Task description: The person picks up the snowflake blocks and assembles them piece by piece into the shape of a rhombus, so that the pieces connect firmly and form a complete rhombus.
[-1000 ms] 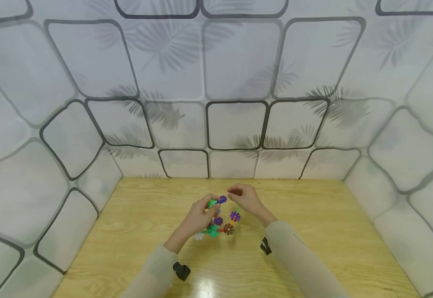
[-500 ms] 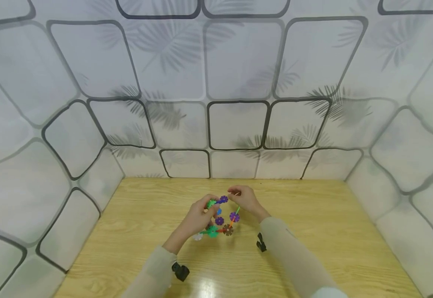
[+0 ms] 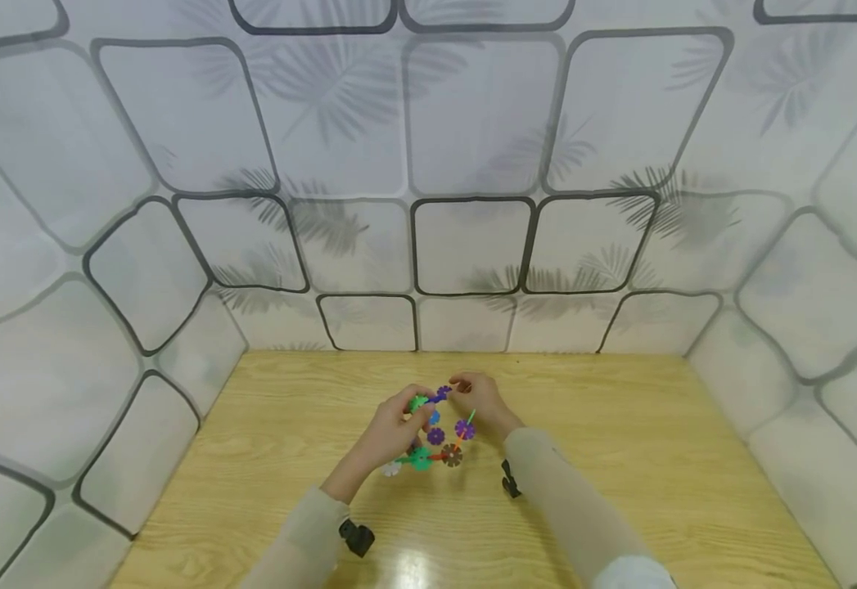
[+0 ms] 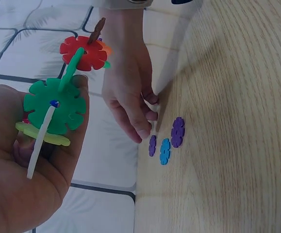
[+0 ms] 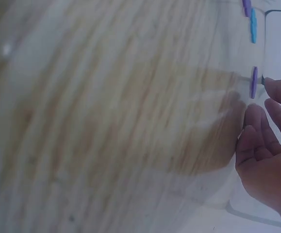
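My left hand grips a linked chain of notched, flower-shaped plastic discs above the table. In the left wrist view, the chain shows a green disc, a white disc seen edge-on and a red disc. Its brown disc and a purple disc hang at the right end in the head view. With fingers loosely bent, my right hand is beside a loose purple disc lying on the table; a small gap shows between them. Nothing is visible in that hand.
A loose blue disc and another purple disc lie flat on the wooden table. Patterned cloth walls enclose the table at the back and sides. Each wrist carries a small black device.
My right hand has moved slightly left and toward me, closer to the far loose purple disc. The left hand keeps its grip on the chain, almost still.
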Demonstrator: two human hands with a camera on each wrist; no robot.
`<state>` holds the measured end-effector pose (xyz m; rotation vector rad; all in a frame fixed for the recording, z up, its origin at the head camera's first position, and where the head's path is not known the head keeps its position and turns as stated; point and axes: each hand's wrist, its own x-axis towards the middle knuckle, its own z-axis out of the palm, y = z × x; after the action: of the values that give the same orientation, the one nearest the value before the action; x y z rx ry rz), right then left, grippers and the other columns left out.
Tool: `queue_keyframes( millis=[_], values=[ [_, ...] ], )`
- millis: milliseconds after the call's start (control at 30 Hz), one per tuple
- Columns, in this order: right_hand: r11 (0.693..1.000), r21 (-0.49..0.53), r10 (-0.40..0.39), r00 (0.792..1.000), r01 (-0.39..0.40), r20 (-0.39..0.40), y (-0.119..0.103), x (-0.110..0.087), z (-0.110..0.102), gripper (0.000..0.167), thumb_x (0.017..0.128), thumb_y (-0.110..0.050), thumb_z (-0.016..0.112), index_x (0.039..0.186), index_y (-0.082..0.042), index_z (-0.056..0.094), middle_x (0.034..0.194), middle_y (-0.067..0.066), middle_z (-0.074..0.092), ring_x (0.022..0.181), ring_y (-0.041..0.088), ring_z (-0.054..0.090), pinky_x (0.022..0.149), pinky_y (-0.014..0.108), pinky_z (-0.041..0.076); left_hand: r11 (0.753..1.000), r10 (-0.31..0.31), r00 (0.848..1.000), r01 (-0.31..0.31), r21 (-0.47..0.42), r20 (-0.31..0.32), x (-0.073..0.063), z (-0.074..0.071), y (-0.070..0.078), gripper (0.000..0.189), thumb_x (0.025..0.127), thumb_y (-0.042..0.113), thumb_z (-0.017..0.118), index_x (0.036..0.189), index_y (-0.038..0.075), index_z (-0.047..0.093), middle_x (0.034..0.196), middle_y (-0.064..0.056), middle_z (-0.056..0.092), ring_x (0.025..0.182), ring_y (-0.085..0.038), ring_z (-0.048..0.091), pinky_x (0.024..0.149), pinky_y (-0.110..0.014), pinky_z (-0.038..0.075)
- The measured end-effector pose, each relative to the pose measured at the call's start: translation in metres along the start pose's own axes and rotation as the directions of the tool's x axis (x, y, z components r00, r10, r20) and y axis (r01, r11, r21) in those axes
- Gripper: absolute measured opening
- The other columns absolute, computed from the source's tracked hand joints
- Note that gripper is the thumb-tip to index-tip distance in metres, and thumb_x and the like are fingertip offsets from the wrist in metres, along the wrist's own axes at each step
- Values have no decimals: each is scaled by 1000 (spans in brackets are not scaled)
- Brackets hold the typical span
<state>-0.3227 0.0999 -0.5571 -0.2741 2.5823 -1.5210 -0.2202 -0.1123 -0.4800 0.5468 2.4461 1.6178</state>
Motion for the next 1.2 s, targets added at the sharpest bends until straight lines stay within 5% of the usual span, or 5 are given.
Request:
queue_keyframes(
  millis=[467,700,900,1200],
  values=[
    [973,-229,-34,999,29,-16,10,13,4,35,96,-19,75,127,-2,74,92,5,68,80,16,57,70,28,52,1000,10,1000,-10,-1,4,2,1,-1,33,113,29,53,139,11,59,90,-24,70,56,-15,65,51,-32,57],
    [964,-263,-43,999,40,-7,-1,8,3,27,95,-15,76,118,-1,74,96,8,68,85,20,60,76,34,55,1000,7,1000,-7,0,3,1,0,1,32,113,28,53,139,11,59,92,-27,70,55,-14,64,50,-29,56],
    [982,-188,1,1000,-3,-10,-7,2,2,21,96,-10,73,115,-2,67,102,11,67,92,23,63,82,35,58,1000,6,1000,-6,3,4,2,0,-1,32,113,28,52,140,11,59,92,-28,69,55,-15,65,50,-26,55],
    [1000,4,21,999,-22,35,-11,0,-8,14,97,-7,70,110,-1,68,100,12,68,87,22,64,72,30,59,1000,9,1000,-9,5,-5,5,-3,-3,32,113,28,53,139,10,59,88,-18,70,56,-15,65,49,-26,57]
  ],
)
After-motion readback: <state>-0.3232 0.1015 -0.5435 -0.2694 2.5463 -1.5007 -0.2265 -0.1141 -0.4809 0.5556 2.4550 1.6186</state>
